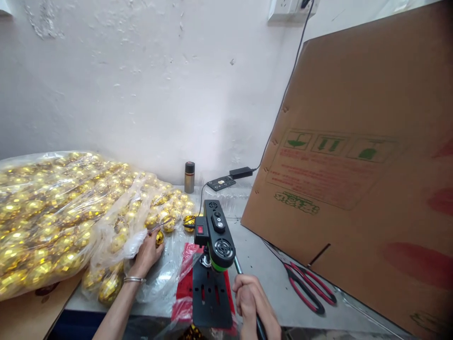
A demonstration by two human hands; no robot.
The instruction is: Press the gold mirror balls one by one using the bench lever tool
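My left hand (147,255), wearing a bangle, reaches to the mouth of a clear plastic bag and closes on a shiny gold faceted ball (160,238). Low in the middle, my right hand (255,304) is wrapped around a rod-like lever (238,264) with a dark grip, beside a black bench machine (220,236). That machine has round vents, a red switch and a slotted black base plate (211,302) over red plastic. Another gold ball (189,223) lies just left of the machine, partly behind its cable.
Large plastic bags of gold balls (53,217) fill the left side. A big cardboard box (339,156) leans at the right, with red-handled pliers (307,285) before it. Near the wall are a dark-capped bottle (189,178), a black power adapter (241,172) and a cable running upward.
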